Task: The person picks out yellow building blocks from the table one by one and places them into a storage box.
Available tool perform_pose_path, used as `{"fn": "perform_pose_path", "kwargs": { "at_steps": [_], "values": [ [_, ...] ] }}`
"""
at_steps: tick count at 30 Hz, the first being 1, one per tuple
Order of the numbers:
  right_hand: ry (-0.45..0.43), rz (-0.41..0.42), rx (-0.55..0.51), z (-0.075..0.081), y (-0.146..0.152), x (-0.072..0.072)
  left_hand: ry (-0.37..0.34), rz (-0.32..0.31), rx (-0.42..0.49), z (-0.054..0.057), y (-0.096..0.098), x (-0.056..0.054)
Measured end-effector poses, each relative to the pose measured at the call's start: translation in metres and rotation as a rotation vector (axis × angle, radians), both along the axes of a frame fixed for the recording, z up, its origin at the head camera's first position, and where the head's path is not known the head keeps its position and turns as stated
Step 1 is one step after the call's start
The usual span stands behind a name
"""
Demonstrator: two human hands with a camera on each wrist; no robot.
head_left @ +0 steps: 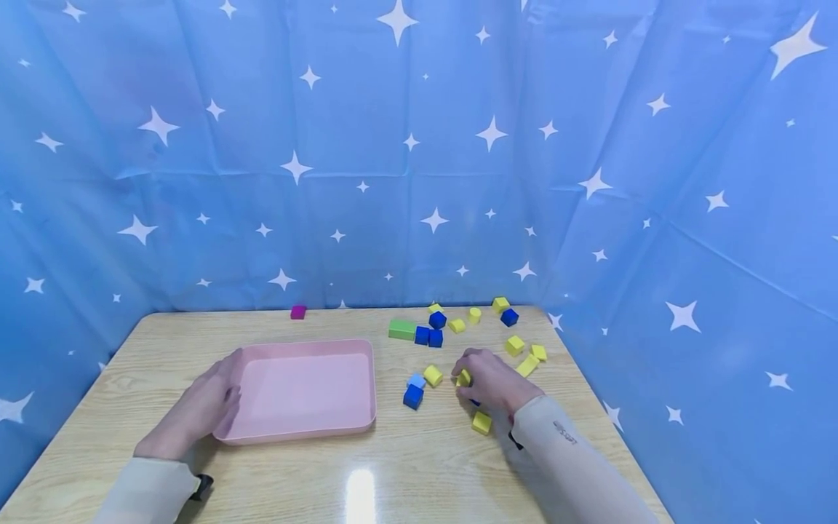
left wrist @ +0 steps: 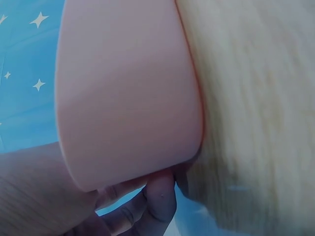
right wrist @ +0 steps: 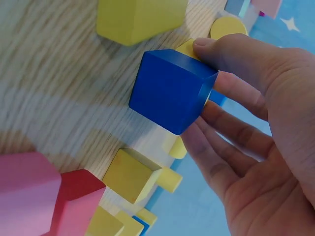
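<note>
In the head view my left hand (head_left: 199,404) is at the left side of a pink tray (head_left: 301,431). Its fingers curl against the outer wall in the left wrist view, gripping the tray's edge. My right hand (head_left: 491,380) pinches a yellow block (head_left: 463,378) between thumb and fingers, low over the table. A blue block (right wrist: 170,91) stands right before that yellow block in the right wrist view and hides most of it. Close by are a yellow cube (head_left: 481,423) and a yellow cylinder (head_left: 433,375). The tray's inside shows no blocks.
Blue blocks (head_left: 413,397) lie between tray and right hand. A green block (head_left: 401,330) and several yellow and blue pieces sit toward the back; a magenta block (head_left: 298,312) is behind the tray. Pink (right wrist: 29,194) and red (right wrist: 78,204) blocks are near the right wrist. A starry curtain (head_left: 419,182) borders the table.
</note>
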State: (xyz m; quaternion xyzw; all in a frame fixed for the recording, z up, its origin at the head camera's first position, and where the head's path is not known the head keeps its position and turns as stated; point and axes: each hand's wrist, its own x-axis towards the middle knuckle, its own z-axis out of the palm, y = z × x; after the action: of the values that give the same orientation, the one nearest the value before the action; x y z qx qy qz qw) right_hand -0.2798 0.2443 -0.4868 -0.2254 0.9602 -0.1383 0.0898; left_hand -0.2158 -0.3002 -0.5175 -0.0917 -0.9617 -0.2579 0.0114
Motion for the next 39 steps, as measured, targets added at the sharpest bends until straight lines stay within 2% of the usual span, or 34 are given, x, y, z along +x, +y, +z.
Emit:
{"fn": "perform_pose_path", "kwargs": {
  "at_steps": [8, 15, 19, 26, 29, 33, 39],
  "values": [
    [0.01, 0.0, 0.003, 0.004, -0.005, -0.002, -0.023, -0.008, -0.019, 0.002, -0.001, -0.002],
    [0.038, -0.025, -0.01, 0.016, -0.015, -0.002, -0.027, -0.023, -0.022, 0.007, 0.0, -0.004],
    [0.064, 0.002, -0.018, 0.024, -0.026, 0.0, -0.014, -0.034, -0.037, 0.008, 0.0, -0.003],
    [0.098, 0.098, -0.019, 0.037, -0.049, 0.0, 0.003, -0.039, -0.041, 0.007, 0.0, -0.001],
    [0.095, 0.107, -0.018, 0.043, -0.061, 0.001, 0.008, -0.042, -0.036, 0.006, 0.0, -0.002],
    [0.086, 0.117, -0.012, 0.05, -0.079, 0.003, -0.031, -0.031, -0.03, 0.007, -0.001, -0.002],
    [0.073, 0.184, -0.019, 0.056, -0.107, 0.002, -0.105, -0.009, -0.005, 0.012, -0.002, -0.005]
  ]
}}
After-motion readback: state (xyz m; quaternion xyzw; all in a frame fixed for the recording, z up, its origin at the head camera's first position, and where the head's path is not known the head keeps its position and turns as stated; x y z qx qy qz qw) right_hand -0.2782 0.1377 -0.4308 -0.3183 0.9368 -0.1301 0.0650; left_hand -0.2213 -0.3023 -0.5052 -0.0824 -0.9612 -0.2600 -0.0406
